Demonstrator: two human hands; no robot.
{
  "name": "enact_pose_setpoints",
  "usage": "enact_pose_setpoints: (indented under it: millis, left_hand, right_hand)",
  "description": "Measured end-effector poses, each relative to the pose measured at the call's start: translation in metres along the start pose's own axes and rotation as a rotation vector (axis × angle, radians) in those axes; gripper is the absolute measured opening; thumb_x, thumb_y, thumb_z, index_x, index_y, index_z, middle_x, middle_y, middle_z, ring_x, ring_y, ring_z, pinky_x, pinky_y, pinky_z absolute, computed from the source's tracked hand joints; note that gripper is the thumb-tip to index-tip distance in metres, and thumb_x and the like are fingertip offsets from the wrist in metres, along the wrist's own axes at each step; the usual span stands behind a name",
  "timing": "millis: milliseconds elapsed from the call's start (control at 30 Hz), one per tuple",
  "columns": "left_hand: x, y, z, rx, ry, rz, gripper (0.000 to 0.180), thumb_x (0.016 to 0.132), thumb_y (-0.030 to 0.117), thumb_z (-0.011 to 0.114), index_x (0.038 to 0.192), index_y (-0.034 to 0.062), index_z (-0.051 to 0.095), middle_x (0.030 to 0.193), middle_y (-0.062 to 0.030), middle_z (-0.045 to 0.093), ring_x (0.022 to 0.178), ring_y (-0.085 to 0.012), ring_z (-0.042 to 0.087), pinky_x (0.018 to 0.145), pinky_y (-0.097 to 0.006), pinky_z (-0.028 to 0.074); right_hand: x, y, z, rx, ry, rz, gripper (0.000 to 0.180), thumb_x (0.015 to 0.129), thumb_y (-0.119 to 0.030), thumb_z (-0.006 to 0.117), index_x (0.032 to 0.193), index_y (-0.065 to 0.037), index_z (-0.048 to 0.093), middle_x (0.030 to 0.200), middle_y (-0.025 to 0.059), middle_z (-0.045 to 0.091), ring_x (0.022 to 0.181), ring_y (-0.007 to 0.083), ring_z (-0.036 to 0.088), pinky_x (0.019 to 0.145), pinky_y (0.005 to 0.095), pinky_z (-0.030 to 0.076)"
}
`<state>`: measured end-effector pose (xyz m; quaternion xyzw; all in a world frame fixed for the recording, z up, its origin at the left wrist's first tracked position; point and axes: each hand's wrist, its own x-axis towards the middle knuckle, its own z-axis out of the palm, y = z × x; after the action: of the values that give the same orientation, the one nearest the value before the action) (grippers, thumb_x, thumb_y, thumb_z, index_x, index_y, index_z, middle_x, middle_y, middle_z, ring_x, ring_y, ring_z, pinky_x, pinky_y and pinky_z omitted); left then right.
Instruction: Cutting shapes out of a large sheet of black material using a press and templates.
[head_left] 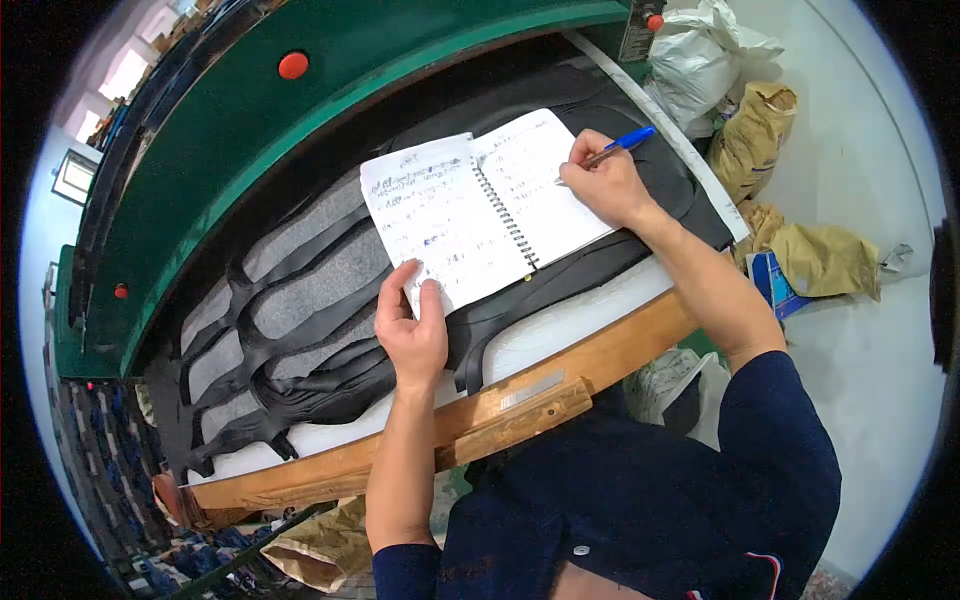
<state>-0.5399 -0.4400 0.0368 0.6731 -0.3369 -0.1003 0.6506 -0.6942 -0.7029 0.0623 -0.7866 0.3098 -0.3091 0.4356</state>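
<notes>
An open spiral-bound notebook with handwriting on its white pages lies tilted on black sheet material. At its lower left corner, my left hand is closed on the page edge, thumb and a finger on the paper; its other fingers are partly hidden. My right hand grips a ballpoint pen with a blue cap end, its tip close to the right page. Black cut-out sheet material with long openings spreads left of and beneath the notebook, over a grey and white surface.
A green machine beam with a red button arches across the far side. A wooden edge runs along the near side. White plastic bags and brown sacks stand at the right by a pale wall.
</notes>
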Motion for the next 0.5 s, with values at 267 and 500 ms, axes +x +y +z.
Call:
enact_pose_setpoints:
  millis: [267, 500]
  left_hand:
    - [0.0007, 0.0028, -0.0006, -0.009, -0.002, 0.015, 0.028, 0.089, 0.001, 0.062, 0.115, -0.0081, 0.058, 0.106, -0.0122, 0.064, 0.097, -0.0156, 0.060, 0.087, -0.027, 0.047]
    - [0.0003, 0.0034, -0.0006, -0.002, -0.001, 0.009, 0.028, 0.090, 0.001, 0.061, 0.116, -0.0079, 0.058, 0.105, -0.0117, 0.064, 0.097, -0.0152, 0.060, 0.086, -0.027, 0.047]
  right_hand:
    - [-0.0013, -0.0037, 0.0032, -0.028, -0.028, 0.062, 0.018, 0.079, -0.017, 0.068, 0.079, -0.001, 0.058, 0.069, 0.0081, 0.060, 0.065, 0.0152, 0.057, 0.060, 0.0306, 0.046]
    - [-0.0009, 0.0008, 0.0071, -0.087, -0.013, 0.007, 0.015, 0.080, -0.012, 0.067, 0.078, -0.002, 0.056, 0.066, 0.0008, 0.055, 0.062, 0.0064, 0.049, 0.055, 0.0250, 0.040]
